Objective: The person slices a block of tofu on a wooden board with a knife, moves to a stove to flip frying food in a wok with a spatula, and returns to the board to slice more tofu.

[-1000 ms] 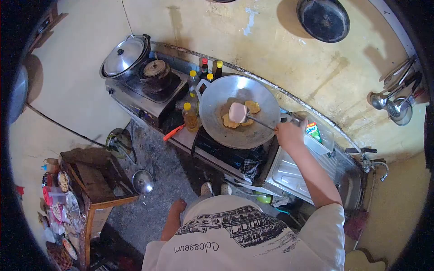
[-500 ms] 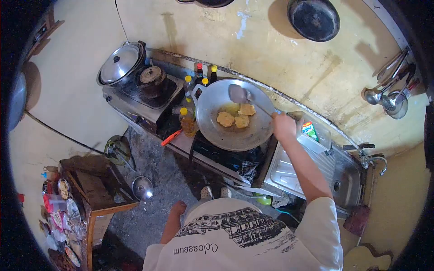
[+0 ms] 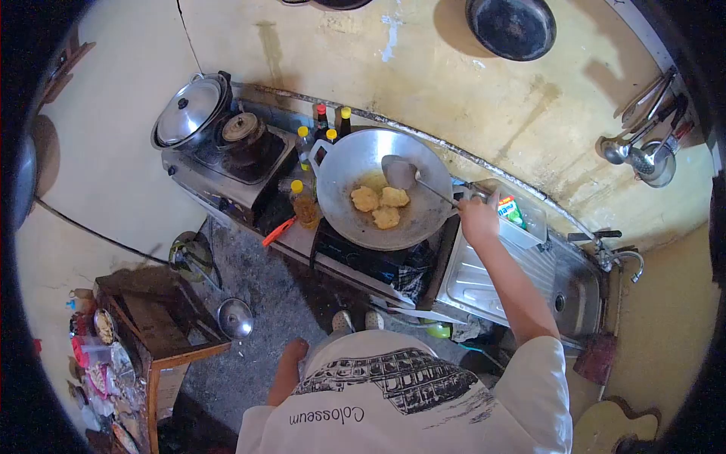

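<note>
My right hand [image 3: 479, 219] is closed around the handle of a metal spatula [image 3: 399, 172] at the right rim of a large wok [image 3: 340, 219]. The spatula's blade is low in the wok, just behind the fritters. Three golden fritters lie in a little oil at the bottom: one at the left [image 3: 364, 199], one at the right [image 3: 394, 197] and one in front [image 3: 386, 219]. Down beside my body hangs my left hand [image 3: 298, 349], away from the counter; its fingers are hidden from this angle.
Left of the wok stand an oil bottle [image 3: 304, 206], several capped bottles and an orange-handled tool [image 3: 279, 231]. A stove [image 3: 204, 178] further left carries a lidded pot [image 3: 189, 110] and a kettle [image 3: 243, 135]. A plastic box [image 3: 522, 219] and a sink [image 3: 571, 291] are at the right.
The spatula blade has come down toward the fritters. Two fritters have slid nearer to me in the wok, and the left one has stayed about where it was. My view has shifted slightly.
</note>
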Action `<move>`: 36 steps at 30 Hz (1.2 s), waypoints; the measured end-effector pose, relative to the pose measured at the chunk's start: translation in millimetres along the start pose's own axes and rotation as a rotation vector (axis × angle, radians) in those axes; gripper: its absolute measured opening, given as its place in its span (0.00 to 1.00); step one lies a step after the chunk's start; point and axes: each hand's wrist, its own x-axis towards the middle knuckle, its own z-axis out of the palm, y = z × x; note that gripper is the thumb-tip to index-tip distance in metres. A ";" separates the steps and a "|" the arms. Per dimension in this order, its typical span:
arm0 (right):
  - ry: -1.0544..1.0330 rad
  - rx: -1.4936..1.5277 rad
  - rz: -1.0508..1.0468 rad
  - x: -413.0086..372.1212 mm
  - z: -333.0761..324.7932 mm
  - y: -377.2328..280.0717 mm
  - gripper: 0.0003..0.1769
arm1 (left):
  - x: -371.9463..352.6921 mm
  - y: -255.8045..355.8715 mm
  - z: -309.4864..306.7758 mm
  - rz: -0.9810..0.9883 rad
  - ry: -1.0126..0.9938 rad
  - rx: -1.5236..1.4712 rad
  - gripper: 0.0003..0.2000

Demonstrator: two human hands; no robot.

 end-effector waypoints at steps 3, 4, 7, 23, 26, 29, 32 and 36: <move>0.012 0.110 0.067 -18.6 -22.5 1.1 0.10 | -10.1 19.5 -25.9 -0.046 -0.051 -0.032 0.17; 0.008 0.159 0.102 -26.1 -26.9 1.0 0.10 | -26.7 44.7 -59.2 -0.012 -0.110 -0.004 0.17; 0.216 0.171 0.020 -58.3 -10.7 25.3 0.10 | -41.1 68.7 -77.1 -0.100 -0.127 0.002 0.19; 0.497 0.163 0.076 -164.3 107.9 107.5 0.17 | -21.0 56.4 -51.7 -0.020 -0.092 0.186 0.17; 0.499 0.237 0.130 -167.2 126.3 108.6 0.17 | -25.1 70.1 -55.0 0.021 -0.078 0.142 0.17; 0.471 0.311 0.202 -170.5 151.9 107.7 0.16 | -26.9 67.7 -40.9 0.065 -0.082 0.174 0.17; 0.470 0.327 0.235 -169.7 165.5 96.8 0.16 | -75.9 135.8 -83.7 -0.004 -0.022 0.015 0.17; 0.335 0.404 0.308 -174.7 184.9 88.3 0.17 | -90.2 107.3 -57.5 -0.068 -0.007 -0.077 0.18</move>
